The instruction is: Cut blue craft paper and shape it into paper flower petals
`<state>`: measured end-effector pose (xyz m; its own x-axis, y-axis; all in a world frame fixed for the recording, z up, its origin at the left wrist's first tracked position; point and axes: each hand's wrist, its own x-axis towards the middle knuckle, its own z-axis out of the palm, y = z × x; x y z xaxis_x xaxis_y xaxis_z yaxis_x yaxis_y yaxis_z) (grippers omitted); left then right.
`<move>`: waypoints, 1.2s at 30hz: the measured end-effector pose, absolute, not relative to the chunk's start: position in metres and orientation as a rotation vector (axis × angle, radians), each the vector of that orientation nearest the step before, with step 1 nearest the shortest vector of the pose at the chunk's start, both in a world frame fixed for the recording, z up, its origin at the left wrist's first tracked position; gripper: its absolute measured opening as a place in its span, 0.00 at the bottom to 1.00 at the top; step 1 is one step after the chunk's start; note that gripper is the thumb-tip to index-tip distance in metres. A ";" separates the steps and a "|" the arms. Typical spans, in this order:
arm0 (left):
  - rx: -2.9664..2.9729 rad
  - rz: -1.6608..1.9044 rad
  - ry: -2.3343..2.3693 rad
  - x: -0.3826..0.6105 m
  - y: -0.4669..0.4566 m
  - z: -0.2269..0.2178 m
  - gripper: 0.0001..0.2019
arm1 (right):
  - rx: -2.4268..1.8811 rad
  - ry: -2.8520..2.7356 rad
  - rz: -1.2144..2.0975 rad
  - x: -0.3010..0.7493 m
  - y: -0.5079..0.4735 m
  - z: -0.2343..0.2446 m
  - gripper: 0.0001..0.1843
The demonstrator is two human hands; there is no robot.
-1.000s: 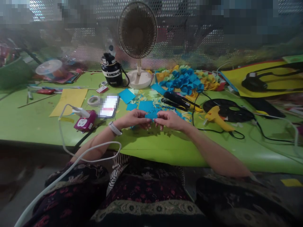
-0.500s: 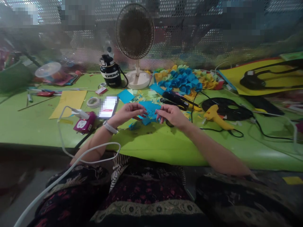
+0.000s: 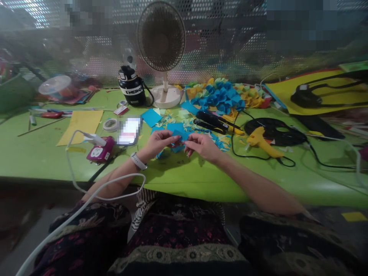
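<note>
Well, in the head view our left hand [image 3: 161, 143] and right hand [image 3: 201, 147] come together, fingertips pinching a small piece of blue paper [image 3: 178, 135] just above the paper scraps [image 3: 189, 124] on the green tabletop [image 3: 43, 153]. A yellow glue gun [image 3: 260, 142] lies to our right, and a phone [image 3: 129, 131] lies to our left.

The black flask [image 3: 131, 89] reads "ENERG" on its white band; the rest curves away.
</note>
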<state>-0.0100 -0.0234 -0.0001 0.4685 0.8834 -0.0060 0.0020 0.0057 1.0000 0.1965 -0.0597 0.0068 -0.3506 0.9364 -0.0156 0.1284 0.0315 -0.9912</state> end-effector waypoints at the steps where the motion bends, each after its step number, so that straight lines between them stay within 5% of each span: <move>1: 1.407 0.815 0.841 -0.011 -0.022 0.000 0.18 | -1.119 -1.587 1.397 0.197 -0.060 0.008 0.15; 11: 1.618 0.746 0.877 -0.025 -0.004 -0.001 0.21 | -1.200 -1.783 1.394 0.210 -0.057 0.016 0.15; 18: 2.334 0.691 1.188 -0.036 0.013 -0.021 0.22 | -1.201 -2.205 1.651 0.224 -0.049 0.020 0.14; 26: 2.285 0.688 1.058 -0.031 0.016 -0.031 0.12 | -1.269 -2.331 1.608 0.223 -0.048 0.010 0.15; 31: 2.031 0.820 1.058 -0.028 0.012 -0.023 0.10 | -1.375 -2.464 1.134 0.222 -0.048 0.011 0.16; 36: 1.561 0.856 0.918 -0.023 0.002 -0.012 0.15 | -1.412 -2.038 0.763 0.214 -0.053 0.013 0.22</move>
<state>-0.0230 0.0022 -0.0119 0.4428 0.8949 0.0564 0.1182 -0.1207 0.9856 0.2139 -0.0529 0.0130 -0.3045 0.9459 0.1124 0.6397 0.2905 -0.7116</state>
